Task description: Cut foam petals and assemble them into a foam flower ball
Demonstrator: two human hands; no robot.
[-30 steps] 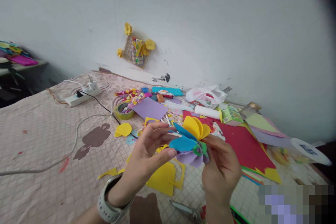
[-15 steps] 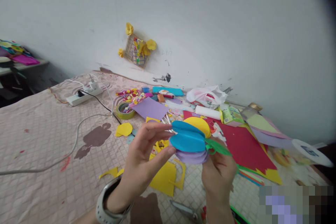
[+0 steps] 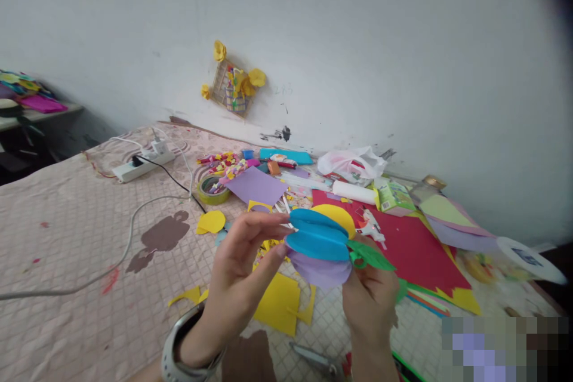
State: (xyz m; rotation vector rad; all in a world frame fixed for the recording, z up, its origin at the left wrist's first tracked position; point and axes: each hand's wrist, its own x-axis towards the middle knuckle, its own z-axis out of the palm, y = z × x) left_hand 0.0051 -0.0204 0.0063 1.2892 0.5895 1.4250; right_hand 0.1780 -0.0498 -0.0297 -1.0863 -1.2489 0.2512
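Held above the table is a paper flower (image 3: 319, 243) made of folded blue, yellow and purple rounds, with a green leaf and a curled green piece at its right end. My left hand (image 3: 250, 256), with a watch at the wrist, pinches the left edge of the blue and purple layers between thumb and fingers. My right hand (image 3: 371, 292) grips the flower's right end by the green leaf (image 3: 373, 255); some of its fingers are hidden behind the paper. Below lie a yellow sheet (image 3: 278, 304) and yellow offcuts (image 3: 185, 295).
Scissors (image 3: 316, 359) lie near the front edge. A glue gun (image 3: 371, 228) rests on red sheets (image 3: 416, 250) to the right. Farther back are a tape roll (image 3: 213, 190), a purple sheet (image 3: 257, 185) and a plastic bag (image 3: 351, 164). A power strip (image 3: 144, 167) with cords occupies the left.
The purple layer now spreads lower beneath the blue rounds, and the flower has shifted slightly left. Both hands keep their hold on it. More of the glue gun shows behind.
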